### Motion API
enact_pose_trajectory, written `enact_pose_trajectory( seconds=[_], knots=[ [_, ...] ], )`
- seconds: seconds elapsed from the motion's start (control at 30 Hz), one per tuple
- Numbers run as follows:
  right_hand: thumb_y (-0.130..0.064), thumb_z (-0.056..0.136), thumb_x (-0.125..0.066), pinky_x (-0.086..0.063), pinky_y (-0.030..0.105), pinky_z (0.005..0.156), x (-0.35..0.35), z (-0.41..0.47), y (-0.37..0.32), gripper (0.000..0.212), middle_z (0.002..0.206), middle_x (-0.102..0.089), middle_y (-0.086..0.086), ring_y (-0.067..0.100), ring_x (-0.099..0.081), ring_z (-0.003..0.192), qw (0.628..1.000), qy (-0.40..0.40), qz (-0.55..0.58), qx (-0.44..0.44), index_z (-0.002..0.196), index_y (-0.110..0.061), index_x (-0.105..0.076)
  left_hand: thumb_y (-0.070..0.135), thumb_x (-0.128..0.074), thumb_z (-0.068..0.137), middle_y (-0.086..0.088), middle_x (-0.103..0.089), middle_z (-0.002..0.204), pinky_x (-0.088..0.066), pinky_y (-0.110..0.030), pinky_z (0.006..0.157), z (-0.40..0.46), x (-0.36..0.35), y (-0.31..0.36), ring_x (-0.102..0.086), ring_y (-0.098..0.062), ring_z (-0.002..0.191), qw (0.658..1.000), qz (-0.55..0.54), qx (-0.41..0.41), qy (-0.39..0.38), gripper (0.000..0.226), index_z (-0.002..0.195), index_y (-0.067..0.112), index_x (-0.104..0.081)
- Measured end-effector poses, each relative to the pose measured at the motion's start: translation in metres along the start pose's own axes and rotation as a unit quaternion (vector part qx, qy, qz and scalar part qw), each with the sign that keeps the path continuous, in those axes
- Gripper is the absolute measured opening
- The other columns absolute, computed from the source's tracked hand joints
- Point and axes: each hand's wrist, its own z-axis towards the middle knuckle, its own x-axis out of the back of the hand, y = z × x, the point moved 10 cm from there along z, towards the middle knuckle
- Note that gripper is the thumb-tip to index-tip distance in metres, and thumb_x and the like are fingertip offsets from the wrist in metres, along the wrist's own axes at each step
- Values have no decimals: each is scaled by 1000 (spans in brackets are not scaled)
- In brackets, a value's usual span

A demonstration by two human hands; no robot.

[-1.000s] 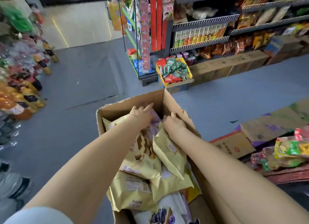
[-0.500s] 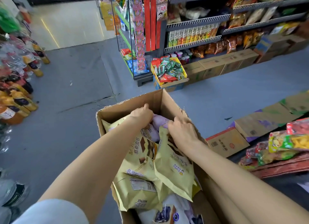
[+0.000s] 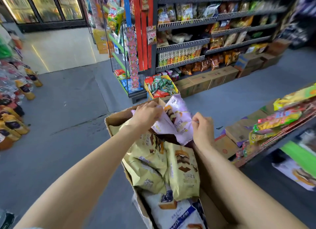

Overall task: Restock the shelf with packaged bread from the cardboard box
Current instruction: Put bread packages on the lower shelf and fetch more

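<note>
Two hands work at the far end of the box, centre frame. The left hand curls its fingers round the top edge of a purple bag; the right hand pinches the same bag's right edge. The bag is raised above the yellow bags lying in the box. At right, a shelf holds snack packs.

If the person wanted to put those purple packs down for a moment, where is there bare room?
Bare grey floor lies left of the cardboard box, between it and the bottles. Another bare strip runs between the box and the far shelf's cartons. The box itself is crowded with yellow packs, and the right-hand shelf is piled with snack bags.
</note>
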Motion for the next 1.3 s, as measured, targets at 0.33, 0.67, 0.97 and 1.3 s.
enact_pose_trajectory(
  seconds=[0.33,0.67,0.97,1.3],
  knots=[
    [-4,94,-37,-35,41,70,80,-68,25,23,66,-38,-4,21,-40,70,986,75,104,-108,76,-17,-34,21,-54,95,-7,-40,103,-37,-27,70,-60,81,66,-45,-16,70,937,-304,11,172,27,117,11,-44],
    [-15,93,-51,-37,31,77,172,-157,98,8,80,-48,-1,19,-45,87,929,192,225,-223,96,-9,-55,40,-69,81,8,-29,30,-24,-17,37,-83,39,170,-31,-7,31,913,-403,43,32,59,46,15,-29],
    [-5,96,-42,-36,18,55,264,-234,161,24,98,-59,34,16,-46,87,908,173,291,-247,104,7,-61,38,-65,84,-8,-66,71,-49,-22,56,-139,-29,309,-62,-19,61,799,-557,25,-224,30,74,11,-60],
    [-61,88,-46,-48,38,97,292,-306,241,51,113,-70,3,17,-64,105,816,28,479,-323,111,-20,-67,44,-70,77,-8,-74,75,-56,-30,70,-219,-122,391,-69,-23,68,691,-654,191,-242,38,89,8,-68]
  ],
)
